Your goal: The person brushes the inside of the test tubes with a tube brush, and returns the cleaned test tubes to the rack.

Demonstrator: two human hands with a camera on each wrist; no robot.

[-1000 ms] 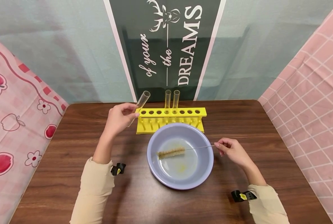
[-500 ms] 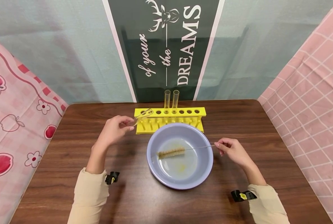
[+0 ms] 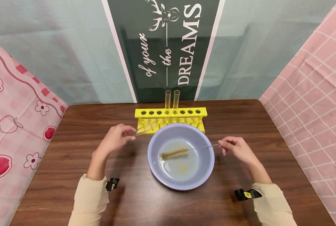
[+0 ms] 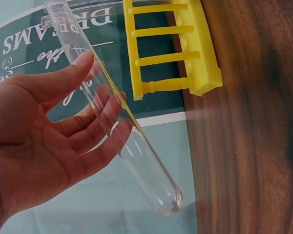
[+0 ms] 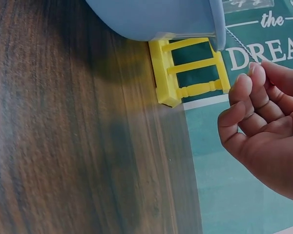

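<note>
In the head view my left hand [image 3: 115, 138] holds a clear glass test tube [image 3: 149, 126] between thumb and fingers, left of the basin. The tube slants, its mouth toward the basin and its rounded end [image 4: 161, 197] behind the fingers, as the left wrist view shows. My right hand [image 3: 238, 149] pinches the thin wire handle [image 3: 204, 146] of a test tube brush at the basin's right rim. Its tan bristles [image 3: 175, 153] lie over the cloudy water inside the lilac basin [image 3: 152, 157]. Two more test tubes [image 3: 171, 102] stand upright in a yellow rack [image 3: 186, 114].
The rack stands behind the basin, its front partly hidden by the basin's rim. Brown wood-grain table [image 3: 145, 207] surrounds both. A printed cloth [image 3: 233, 56] hangs along the back, with pink cloths [image 3: 306, 91] at either side.
My left hand has come down and nearer, tipping the test tube from steep to almost level, away from the rack's top. My right hand and the brush have shifted only slightly.
</note>
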